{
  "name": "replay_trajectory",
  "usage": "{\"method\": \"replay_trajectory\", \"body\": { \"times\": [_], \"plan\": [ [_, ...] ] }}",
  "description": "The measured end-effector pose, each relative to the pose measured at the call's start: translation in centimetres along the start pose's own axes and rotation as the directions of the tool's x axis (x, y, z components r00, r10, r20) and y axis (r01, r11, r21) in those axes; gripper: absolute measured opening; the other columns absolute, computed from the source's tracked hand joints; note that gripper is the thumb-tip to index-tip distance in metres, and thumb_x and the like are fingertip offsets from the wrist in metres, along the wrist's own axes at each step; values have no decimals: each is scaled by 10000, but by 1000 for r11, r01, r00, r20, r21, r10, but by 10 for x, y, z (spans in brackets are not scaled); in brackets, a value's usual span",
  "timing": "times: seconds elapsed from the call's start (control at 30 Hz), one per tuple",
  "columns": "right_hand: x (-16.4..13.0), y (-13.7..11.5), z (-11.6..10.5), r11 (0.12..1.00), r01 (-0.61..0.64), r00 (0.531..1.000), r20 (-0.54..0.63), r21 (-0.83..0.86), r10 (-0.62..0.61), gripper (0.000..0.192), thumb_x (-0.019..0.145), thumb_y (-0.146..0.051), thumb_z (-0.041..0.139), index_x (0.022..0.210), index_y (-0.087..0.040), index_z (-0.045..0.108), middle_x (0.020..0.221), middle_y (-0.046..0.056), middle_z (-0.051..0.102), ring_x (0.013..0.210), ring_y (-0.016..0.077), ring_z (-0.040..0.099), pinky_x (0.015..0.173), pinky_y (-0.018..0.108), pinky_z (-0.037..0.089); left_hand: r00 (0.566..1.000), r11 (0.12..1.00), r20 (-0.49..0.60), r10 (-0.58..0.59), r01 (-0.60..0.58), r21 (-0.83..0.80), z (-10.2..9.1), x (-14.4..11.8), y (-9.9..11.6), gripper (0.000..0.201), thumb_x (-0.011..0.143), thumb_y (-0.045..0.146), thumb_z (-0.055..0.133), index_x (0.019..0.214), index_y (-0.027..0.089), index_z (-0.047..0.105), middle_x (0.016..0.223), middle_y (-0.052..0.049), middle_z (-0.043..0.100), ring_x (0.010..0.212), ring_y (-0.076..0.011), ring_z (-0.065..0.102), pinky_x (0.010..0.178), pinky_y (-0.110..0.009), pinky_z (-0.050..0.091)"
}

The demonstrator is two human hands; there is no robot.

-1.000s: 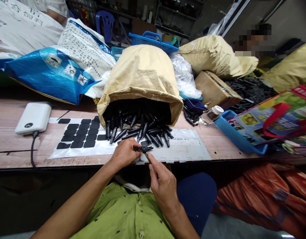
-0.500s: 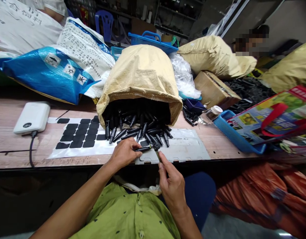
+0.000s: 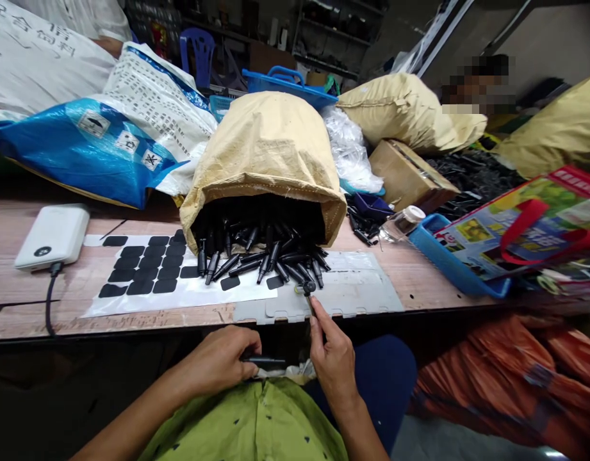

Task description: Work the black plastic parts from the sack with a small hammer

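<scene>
My left hand (image 3: 230,358) is closed around a black tubular part (image 3: 268,362), low over my lap in front of the table edge. My right hand (image 3: 330,346) grips a small ratchet wrench (image 3: 308,289) by its thin handle. Its round dark head, with a yellowish piece at the side, is over the grey board (image 3: 366,288). Beyond it, many similar black tubular parts (image 3: 270,259) spill from the mouth of a tan sack (image 3: 266,141) lying on the table. The left fingers partly cover the part they hold.
Left of the sack, a white sheet with black stickers (image 3: 145,266) lies near a white power bank (image 3: 54,235) with a cable. A blue basket (image 3: 448,256) holding a colourful bag, a clear jar (image 3: 403,224) and a cardboard box (image 3: 410,173) are on the right. Another person sits behind.
My left hand has drawn the black tubular part away from the wrench head, down and left toward my lap. My right hand and the wrench have stayed almost in place.
</scene>
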State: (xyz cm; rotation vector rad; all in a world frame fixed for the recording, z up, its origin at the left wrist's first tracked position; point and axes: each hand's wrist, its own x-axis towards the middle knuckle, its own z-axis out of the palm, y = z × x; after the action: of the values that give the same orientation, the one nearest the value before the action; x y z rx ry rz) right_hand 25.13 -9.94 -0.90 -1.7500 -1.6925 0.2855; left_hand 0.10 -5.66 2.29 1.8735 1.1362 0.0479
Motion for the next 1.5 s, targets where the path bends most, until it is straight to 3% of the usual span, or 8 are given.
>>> {"method": "replay_trajectory", "body": {
  "times": [0.3,0.6,0.73,0.87,0.93,1.1,1.3,1.5],
  "plan": [
    [-2,5,6,999,14,1000,-28,43,-13,445,1038,-239,480,1476,-236,562,1378,62,667,1227,199,669,1058,277,526,974,961,19,-227,221,166,88,48,-48,431,926,418,530,1322,271,617,1244,-102,720,1212,-299,653,956,-383,495],
    [-5,11,13,998,35,997,-70,51,-31,437,1036,-227,481,1463,-211,572,1382,76,663,1237,201,664,1070,293,524,976,977,-114,185,-171,125,56,17,-13,228,943,373,564,1058,281,739,961,-51,759,912,-230,710,787,-308,495],
    [-6,15,17,996,55,995,-92,65,-49,433,1036,-227,489,1460,-204,575,1376,82,667,1241,201,662,1069,298,527,775,961,-572,271,-252,114,23,4,-1,236,955,367,576,830,251,740,745,-26,709,678,-173,625,693,-292,448],
    [-7,16,20,995,63,992,-113,76,-54,434,1036,-222,492,1461,-188,571,1381,88,663,1248,195,657,1078,291,518,377,996,-923,-70,71,-47,-25,12,-17,213,930,394,584,884,223,704,747,-16,665,657,-167,552,660,-287,397],
    [-7,16,20,995,67,992,-114,77,-58,432,1037,-219,491,1459,-184,573,1380,89,663,1244,194,659,1075,285,519,311,958,-924,-221,246,-146,-46,20,-31,228,916,433,584,926,228,683,751,-10,649,666,-175,542,640,-282,361],
    [-7,15,20,995,74,990,-128,68,-65,433,1032,-214,498,1458,-200,580,1352,78,683,1210,188,680,1047,257,532,351,858,-874,-335,497,-129,-62,32,-58,274,924,511,537,919,252,627,719,-7,616,747,-226,573,620,-297,315],
    [-7,17,20,996,70,991,-121,61,-62,440,1032,-215,495,1465,-219,574,1350,67,685,1198,195,687,1051,268,534,445,863,-873,-199,502,59,-52,31,-68,337,976,486,414,1077,217,590,814,-43,631,882,-283,593,763,-365,398],
    [-7,20,21,996,73,991,-114,58,-66,436,1033,-223,506,1463,-206,575,1333,70,696,1167,193,703,1040,258,535,379,863,-915,-135,500,80,-44,32,-69,384,982,477,403,1154,191,592,849,-57,638,911,-295,592,799,-382,413]
  ]
}}
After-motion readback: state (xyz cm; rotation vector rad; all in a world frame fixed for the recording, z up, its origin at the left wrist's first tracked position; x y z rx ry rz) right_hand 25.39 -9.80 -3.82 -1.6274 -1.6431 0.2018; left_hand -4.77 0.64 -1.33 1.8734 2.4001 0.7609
